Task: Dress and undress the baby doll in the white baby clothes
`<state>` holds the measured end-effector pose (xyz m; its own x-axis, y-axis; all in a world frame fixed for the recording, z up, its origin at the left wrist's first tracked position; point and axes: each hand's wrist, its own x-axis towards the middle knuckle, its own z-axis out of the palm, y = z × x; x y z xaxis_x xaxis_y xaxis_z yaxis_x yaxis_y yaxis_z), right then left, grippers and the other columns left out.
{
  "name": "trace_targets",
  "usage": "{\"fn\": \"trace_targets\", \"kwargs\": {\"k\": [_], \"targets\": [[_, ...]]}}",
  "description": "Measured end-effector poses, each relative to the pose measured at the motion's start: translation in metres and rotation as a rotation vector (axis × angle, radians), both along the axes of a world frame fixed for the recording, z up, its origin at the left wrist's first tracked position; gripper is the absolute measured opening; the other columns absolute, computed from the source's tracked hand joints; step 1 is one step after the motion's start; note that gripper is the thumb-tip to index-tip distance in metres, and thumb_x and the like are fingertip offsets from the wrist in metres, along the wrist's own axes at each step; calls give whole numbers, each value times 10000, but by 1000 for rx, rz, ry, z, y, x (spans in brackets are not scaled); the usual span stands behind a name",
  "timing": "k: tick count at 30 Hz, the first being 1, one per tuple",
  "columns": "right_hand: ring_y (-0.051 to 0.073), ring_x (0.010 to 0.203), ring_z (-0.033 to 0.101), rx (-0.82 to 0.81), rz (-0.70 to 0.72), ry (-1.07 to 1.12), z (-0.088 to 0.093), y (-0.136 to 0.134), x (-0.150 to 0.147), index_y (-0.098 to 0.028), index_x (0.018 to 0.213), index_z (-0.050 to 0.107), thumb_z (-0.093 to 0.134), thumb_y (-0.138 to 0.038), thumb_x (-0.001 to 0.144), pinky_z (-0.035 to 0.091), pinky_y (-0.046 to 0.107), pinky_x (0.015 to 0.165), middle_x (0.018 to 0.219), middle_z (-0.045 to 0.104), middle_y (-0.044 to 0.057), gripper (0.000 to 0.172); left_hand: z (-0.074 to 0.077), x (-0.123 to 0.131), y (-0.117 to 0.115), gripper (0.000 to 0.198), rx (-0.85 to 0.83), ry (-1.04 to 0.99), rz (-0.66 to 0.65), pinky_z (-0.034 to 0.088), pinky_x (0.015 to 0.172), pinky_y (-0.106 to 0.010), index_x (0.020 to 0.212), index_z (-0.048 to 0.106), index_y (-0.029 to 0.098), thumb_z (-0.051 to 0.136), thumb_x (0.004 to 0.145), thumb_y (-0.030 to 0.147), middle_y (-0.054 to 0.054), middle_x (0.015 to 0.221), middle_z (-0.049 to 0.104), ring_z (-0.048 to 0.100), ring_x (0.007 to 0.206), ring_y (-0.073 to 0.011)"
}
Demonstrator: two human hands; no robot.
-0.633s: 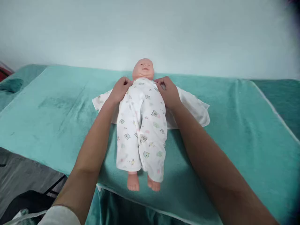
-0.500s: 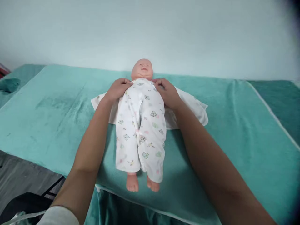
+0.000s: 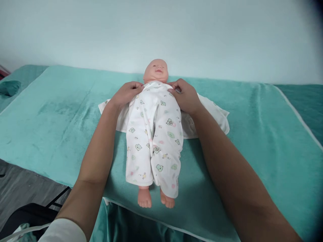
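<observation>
A baby doll (image 3: 155, 71) lies on its back with its head toward the wall. White printed baby trousers (image 3: 164, 134) cover it from the upper chest down, and its bare feet stick out below the leg openings. My left hand (image 3: 128, 94) is closed on the trousers' top edge, at the doll's shoulder on the left. On the opposite side, my right hand (image 3: 185, 95) pinches that same edge between thumb and fingers. Beneath the doll, a white garment (image 3: 214, 114) is spread out to both sides. The doll's arms are hidden.
A green velvety cover (image 3: 55, 127) lies over the bed or table, up against a pale wall (image 3: 161, 33). At the lower left, a black chair or bag (image 3: 30, 216) stands beyond the front edge, above a grey floor (image 3: 15, 185).
Both hands keep their grip on the trousers' top edge. The doll and trousers appear slightly further right and the head a little higher, partly because the view has shifted.
</observation>
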<state>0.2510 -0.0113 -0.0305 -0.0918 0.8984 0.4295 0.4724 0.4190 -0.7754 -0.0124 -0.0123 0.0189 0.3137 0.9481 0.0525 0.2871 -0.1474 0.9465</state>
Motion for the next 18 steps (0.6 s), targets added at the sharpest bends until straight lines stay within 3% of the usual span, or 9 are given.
{"fn": "trace_targets", "kwargs": {"k": [4, 8, 11, 14, 18], "targets": [[237, 868, 651, 13, -180, -59, -6, 9, -4, -267, 816, 476, 648, -319, 891, 522, 451, 903, 965, 732, 29, 194, -8, 3, 8, 199, 120, 121, 179, 451, 823, -330, 768, 532, 202, 597, 950, 254, -35, 868, 630, 539, 825, -162], [216, 820, 649, 29, -188, -35, -8, 10, -6, -264, 837, 518, 658, -343, 895, 535, 425, 865, 956, 734, 22, 170, -16, 8, 17, 204, 223, 253, 336, 441, 847, -356, 782, 493, 214, 592, 960, 218, -26, 822, 585, 517, 804, -174], [244, 951, 697, 108, -93, -13, -9, 5, -6, -270, 953, 619, 630, -386, 933, 550, 438, 928, 1044, 757, 34, 118, -20, 9, 19, 163, 212, 205, 292, 455, 819, -340, 806, 523, 215, 596, 951, 202, -27, 833, 627, 547, 807, -174], [275, 1129, 694, 194, -11, -77, -9, -3, -5, -295, 1066, 701, 538, -409, 1004, 535, 465, 1027, 1178, 766, 47, 208, -25, 9, 16, 96, 207, 107, 268, 489, 823, -314, 856, 572, 216, 586, 928, 154, -28, 883, 679, 598, 850, -169], [279, 1273, 644, 236, 65, -184, -10, -15, -1, -333, 1221, 712, 411, -375, 1060, 496, 498, 1117, 1348, 726, 47, 344, -35, 6, 2, 110, 338, 67, 312, 514, 953, -319, 921, 629, 223, 576, 914, 127, -58, 1081, 712, 646, 1028, -180]]}}
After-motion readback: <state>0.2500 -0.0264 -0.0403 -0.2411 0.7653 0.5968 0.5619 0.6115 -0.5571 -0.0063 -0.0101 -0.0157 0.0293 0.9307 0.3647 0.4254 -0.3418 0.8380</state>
